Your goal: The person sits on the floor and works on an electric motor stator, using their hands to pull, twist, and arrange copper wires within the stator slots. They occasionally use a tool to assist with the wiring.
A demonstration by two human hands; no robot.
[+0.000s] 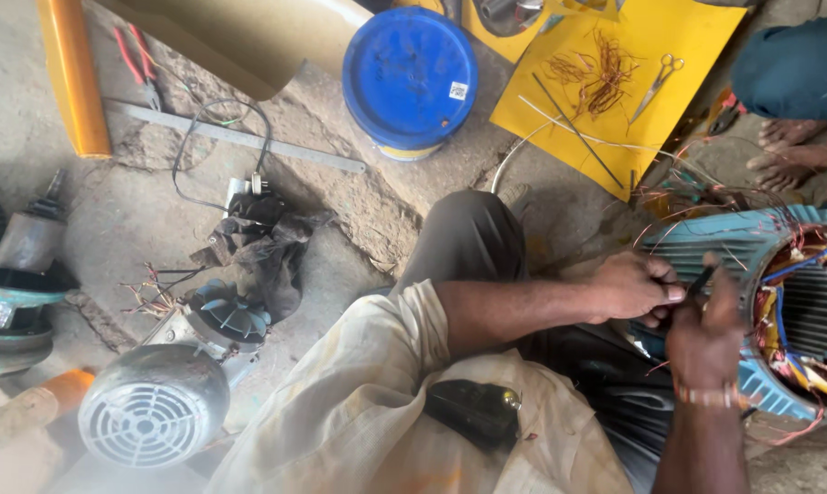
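Note:
My left hand (633, 288) reaches right from a cream sleeve, fingers closed around a thin black piece (700, 280) beside the blue motor stator (706, 240). Just below it, my right hand (706, 331), a beaded band at its wrist, pinches the same black piece from the other side. Both hands sit at the stator's open rim. Inside the stator are copper windings, a blue wire (802, 265) and grey slotted laminations (816, 311). What the black piece joins to is hidden by my fingers.
A yellow sheet (697, 46) carries scissors (656, 82), copper scraps (598, 73) and a thin rod. Near it stand a blue bucket (409, 78) and another person's bare feet (798, 151). Left: grey motor (153, 416), fan (230, 313), metal ruler (240, 137), red pliers (139, 55), orange tube (70, 78).

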